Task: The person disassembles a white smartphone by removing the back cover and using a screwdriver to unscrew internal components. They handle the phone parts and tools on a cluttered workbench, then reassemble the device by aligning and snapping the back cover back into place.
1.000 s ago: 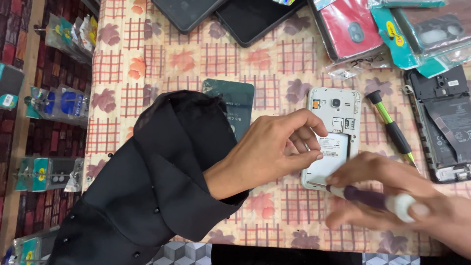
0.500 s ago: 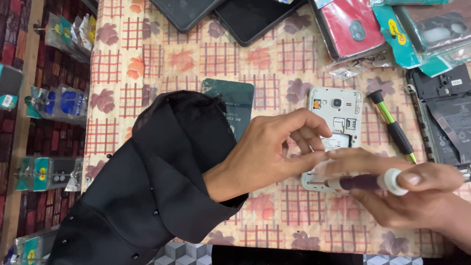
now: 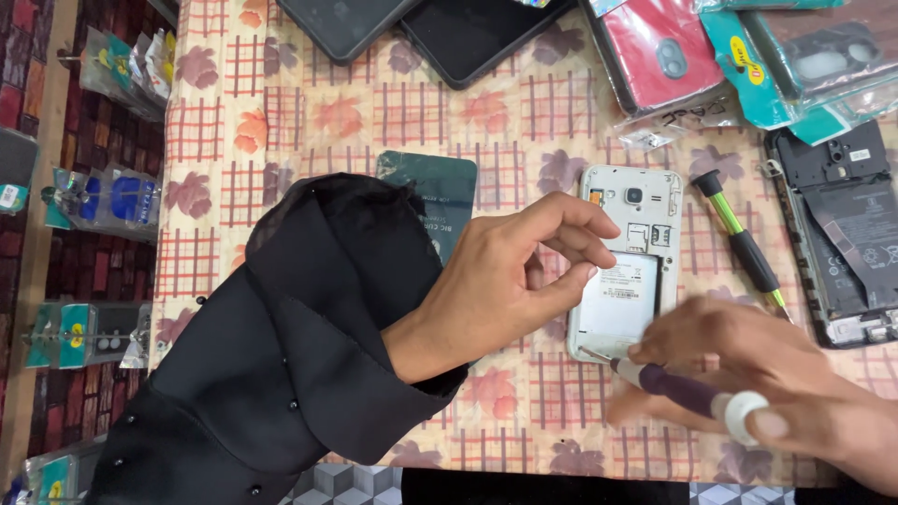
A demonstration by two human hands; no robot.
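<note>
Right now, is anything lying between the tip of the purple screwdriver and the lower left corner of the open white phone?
Nothing visible does. The right hand holds the purple screwdriver, whose tip already meets the white phone at that corner. The left hand steadies the phone's left edge higher up, clear of the tip.

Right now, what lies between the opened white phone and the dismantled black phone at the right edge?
In the head view, a green-and-black screwdriver lies on the tablecloth between the white phone and the dismantled black phone.
</note>
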